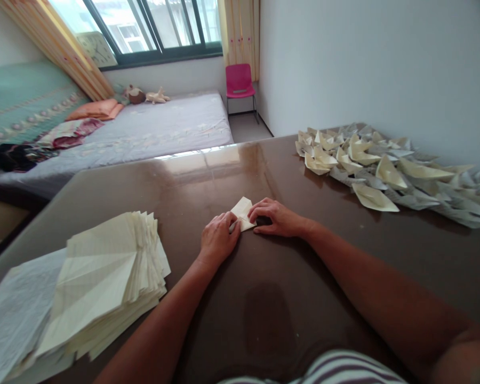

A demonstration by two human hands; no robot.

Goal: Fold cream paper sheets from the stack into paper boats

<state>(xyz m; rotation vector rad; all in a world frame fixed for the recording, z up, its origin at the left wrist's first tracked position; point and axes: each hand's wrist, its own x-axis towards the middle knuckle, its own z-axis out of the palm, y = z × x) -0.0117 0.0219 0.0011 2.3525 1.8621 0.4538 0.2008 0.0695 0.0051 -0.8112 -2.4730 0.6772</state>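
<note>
A small cream piece of folded paper (244,208) lies on the brown table between my hands. My left hand (220,234) grips its left side with fingers curled and the thumb near the lower edge. On the right side, my right hand (278,217) has its fingertips on the paper, bent in a loose pinch with the thumb low. Parts of the paper are hidden under the fingers. To the left sits a thick stack of cream paper sheets (100,256), the top one creased. Many folded paper boats (360,154) are heaped at the right.
The glossy brown table (208,184) reaches toward a bed (176,120) beyond its far edge. Greyish sheets (20,314) lie partly under the cream stack. A pink chair (239,82) stands below the window, and a white wall (344,64) runs along the right.
</note>
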